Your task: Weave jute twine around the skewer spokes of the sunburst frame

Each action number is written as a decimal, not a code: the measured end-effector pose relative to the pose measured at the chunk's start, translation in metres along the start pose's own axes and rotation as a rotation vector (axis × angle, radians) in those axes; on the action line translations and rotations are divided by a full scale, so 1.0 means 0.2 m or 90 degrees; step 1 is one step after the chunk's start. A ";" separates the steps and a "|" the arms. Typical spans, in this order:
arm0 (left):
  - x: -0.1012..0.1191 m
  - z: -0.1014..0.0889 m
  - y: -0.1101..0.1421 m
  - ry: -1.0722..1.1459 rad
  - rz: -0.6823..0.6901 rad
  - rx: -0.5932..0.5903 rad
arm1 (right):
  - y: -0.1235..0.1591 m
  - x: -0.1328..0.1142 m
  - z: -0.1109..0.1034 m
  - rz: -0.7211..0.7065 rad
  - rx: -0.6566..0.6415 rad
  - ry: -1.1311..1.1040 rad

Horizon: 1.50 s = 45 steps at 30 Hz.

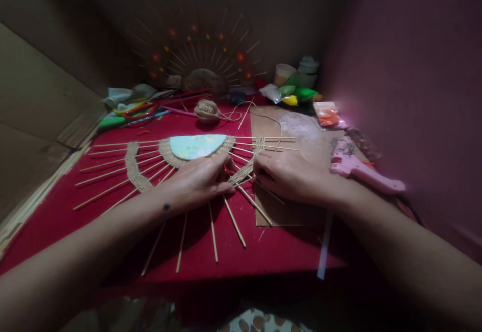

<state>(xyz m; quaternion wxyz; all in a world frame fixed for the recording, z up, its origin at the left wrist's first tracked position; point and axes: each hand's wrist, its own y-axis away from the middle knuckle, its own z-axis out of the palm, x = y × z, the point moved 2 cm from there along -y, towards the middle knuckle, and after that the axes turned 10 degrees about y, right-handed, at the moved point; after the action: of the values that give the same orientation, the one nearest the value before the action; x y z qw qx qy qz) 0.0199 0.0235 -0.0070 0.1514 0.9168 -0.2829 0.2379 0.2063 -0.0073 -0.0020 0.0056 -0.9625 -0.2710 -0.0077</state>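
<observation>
A half-round fan of thin wooden sticks (235, 221) lies on the red table, spreading from a pale blue half-disc (198, 146) edged with woven twine. A second, outer band of woven jute twine (243, 172) crosses the sticks on the right; its left stretch (135, 169) shows beyond my left arm. My left hand (205, 179) is closed, thumb and fingers pinching the outer band by a stick. Just right of it, my right hand (282, 174) is curled shut on a strand of twine at the band. Its fingertips are partly hidden.
A ball of twine (207, 111) sits behind the fan, trailing a loose strand. At right are a cardboard sheet (289, 214), a pink glue gun (367, 171) and a glue stick (324, 251). Scissors (141, 110), coloured packets (305, 93) and a decorated stick fan (203, 78) stand behind.
</observation>
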 end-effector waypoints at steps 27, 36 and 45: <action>-0.01 -0.05 -0.01 0.092 -0.013 0.012 | 0.42 -0.01 -0.03 0.075 -0.021 -0.147; -0.05 -0.05 0.02 0.124 0.023 0.008 | 0.35 0.04 -0.05 0.094 0.141 0.040; -0.05 -0.04 0.03 0.101 0.048 0.002 | 0.20 0.12 -0.18 0.119 0.148 0.127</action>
<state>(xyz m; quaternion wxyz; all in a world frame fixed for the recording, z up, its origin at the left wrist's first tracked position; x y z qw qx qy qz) 0.0063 0.0258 -0.0037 0.1626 0.8840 -0.3043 0.3155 0.2474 -0.0298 0.0335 0.1444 -0.9708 -0.1776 -0.0715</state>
